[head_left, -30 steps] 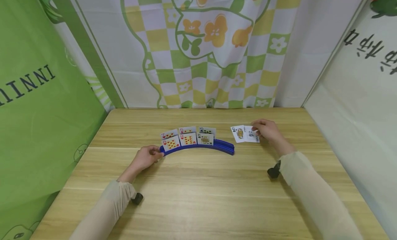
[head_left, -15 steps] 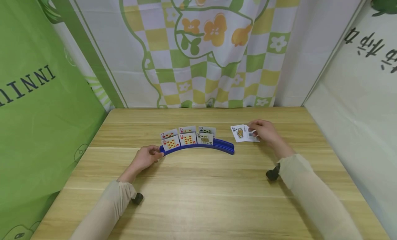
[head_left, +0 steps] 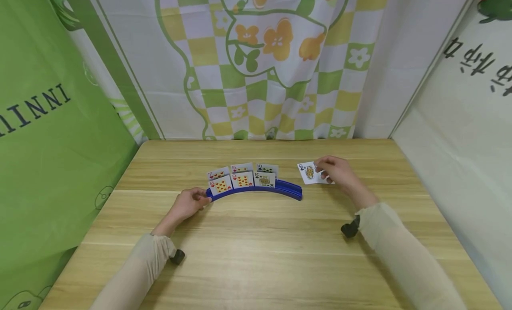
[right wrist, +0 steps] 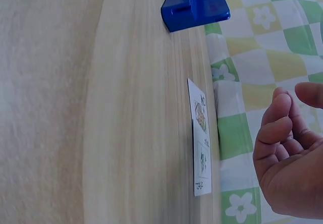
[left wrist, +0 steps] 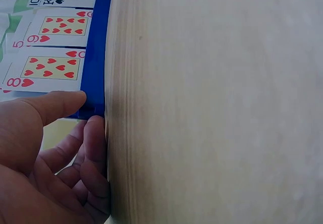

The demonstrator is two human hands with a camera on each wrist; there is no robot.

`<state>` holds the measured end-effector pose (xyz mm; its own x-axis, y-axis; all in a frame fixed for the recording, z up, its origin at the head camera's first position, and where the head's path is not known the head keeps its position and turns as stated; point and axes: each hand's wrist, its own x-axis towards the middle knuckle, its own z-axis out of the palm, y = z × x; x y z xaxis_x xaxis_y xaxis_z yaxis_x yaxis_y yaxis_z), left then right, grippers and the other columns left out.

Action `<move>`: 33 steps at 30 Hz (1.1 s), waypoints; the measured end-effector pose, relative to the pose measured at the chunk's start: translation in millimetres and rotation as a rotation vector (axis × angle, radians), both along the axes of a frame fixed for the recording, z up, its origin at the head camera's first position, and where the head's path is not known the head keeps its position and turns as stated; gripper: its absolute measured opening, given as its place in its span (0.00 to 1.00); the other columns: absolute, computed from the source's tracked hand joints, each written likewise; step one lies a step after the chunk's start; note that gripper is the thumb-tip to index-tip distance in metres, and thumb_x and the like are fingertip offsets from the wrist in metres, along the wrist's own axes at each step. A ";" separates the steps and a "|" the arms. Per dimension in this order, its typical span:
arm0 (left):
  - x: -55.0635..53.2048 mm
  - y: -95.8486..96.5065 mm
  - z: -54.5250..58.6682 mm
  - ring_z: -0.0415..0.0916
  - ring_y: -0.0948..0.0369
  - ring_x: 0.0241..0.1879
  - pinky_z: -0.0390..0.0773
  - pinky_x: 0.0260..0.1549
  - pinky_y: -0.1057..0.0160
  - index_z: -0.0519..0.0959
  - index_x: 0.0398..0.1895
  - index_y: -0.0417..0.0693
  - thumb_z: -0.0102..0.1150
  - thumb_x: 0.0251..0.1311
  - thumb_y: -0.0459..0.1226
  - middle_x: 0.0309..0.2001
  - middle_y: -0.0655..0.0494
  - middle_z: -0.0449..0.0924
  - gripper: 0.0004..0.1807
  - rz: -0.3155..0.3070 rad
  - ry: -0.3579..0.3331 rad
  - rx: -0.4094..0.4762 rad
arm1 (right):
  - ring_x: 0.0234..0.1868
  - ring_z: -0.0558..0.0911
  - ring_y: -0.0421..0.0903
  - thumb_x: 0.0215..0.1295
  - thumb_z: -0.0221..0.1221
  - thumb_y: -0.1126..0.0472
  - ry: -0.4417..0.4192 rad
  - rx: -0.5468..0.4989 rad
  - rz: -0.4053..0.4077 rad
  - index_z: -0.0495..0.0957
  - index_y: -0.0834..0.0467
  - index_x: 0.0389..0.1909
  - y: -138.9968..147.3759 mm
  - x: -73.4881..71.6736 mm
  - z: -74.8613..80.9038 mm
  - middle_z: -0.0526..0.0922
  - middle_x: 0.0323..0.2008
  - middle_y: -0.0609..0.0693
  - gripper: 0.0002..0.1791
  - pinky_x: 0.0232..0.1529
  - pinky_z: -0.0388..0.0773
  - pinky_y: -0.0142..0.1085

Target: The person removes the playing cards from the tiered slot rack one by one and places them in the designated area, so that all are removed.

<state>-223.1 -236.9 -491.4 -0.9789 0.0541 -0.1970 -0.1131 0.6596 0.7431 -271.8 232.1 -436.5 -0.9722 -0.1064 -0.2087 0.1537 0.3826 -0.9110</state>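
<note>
A curved blue card holder (head_left: 256,188) stands on the table with two rows of playing cards. Its front row shows the eight of hearts (left wrist: 48,71), the nine of hearts (left wrist: 63,27) and the king of spades (head_left: 264,179). Behind them stand a seven, a five and a ten. My left hand (head_left: 189,204) grips the holder's left end, thumb on its front, fingers curled behind. A queen (head_left: 307,172) and a joker (right wrist: 203,159) lie face up at the right. Over them hovers my right hand (head_left: 338,171), fingers loosely bent, apart from the cards, holding nothing.
The holder's right-hand slots (head_left: 289,188) bear no cards. A wooden table (head_left: 256,256) reaches back to a patterned curtain (head_left: 276,105). A green cloth (head_left: 72,167) hangs at the left, a white one (head_left: 456,136) at the right.
My right hand has moved a little to the left, from over the joker toward the queen. The left hand and the card holder have stayed where they were.
</note>
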 end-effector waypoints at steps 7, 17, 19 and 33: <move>-0.1 -0.3 -0.5 0.79 0.61 0.27 0.76 0.26 0.66 0.80 0.52 0.36 0.66 0.62 0.41 0.38 0.45 0.85 0.20 -0.008 0.014 -0.006 | 0.33 0.78 0.39 0.77 0.51 0.56 0.008 0.006 0.012 0.71 0.67 0.60 -4.9 4.2 1.5 0.81 0.45 0.57 0.21 0.35 0.77 0.32; 0.8 0.3 -0.6 0.79 0.61 0.27 0.76 0.26 0.65 0.80 0.51 0.35 0.66 0.62 0.40 0.38 0.44 0.85 0.20 -0.004 0.026 -0.008 | 0.32 0.78 0.39 0.76 0.52 0.56 0.020 -0.014 0.040 0.73 0.67 0.58 -14.8 10.7 5.4 0.82 0.44 0.58 0.20 0.37 0.78 0.36; 0.8 0.4 -0.6 0.79 0.61 0.27 0.76 0.26 0.66 0.80 0.51 0.35 0.66 0.62 0.40 0.38 0.44 0.85 0.20 -0.002 0.027 -0.010 | 0.32 0.78 0.39 0.76 0.52 0.56 0.022 -0.018 0.039 0.74 0.67 0.57 -16.4 11.1 4.7 0.82 0.43 0.57 0.19 0.37 0.78 0.36; 0.6 -0.3 -1.8 0.79 0.61 0.27 0.76 0.26 0.66 0.80 0.51 0.37 0.66 0.62 0.41 0.38 0.44 0.85 0.20 -0.001 0.016 -0.005 | 0.32 0.77 0.39 0.75 0.53 0.57 0.058 -0.057 0.051 0.74 0.68 0.57 -28.5 19.9 3.8 0.81 0.36 0.46 0.20 0.35 0.77 0.34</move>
<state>-222.5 -237.2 -493.1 -0.9818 0.0543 -0.1819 -0.1006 0.6637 0.7412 -251.9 203.6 -432.7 -0.9754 -0.1666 -0.1441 0.0813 0.3355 -0.9385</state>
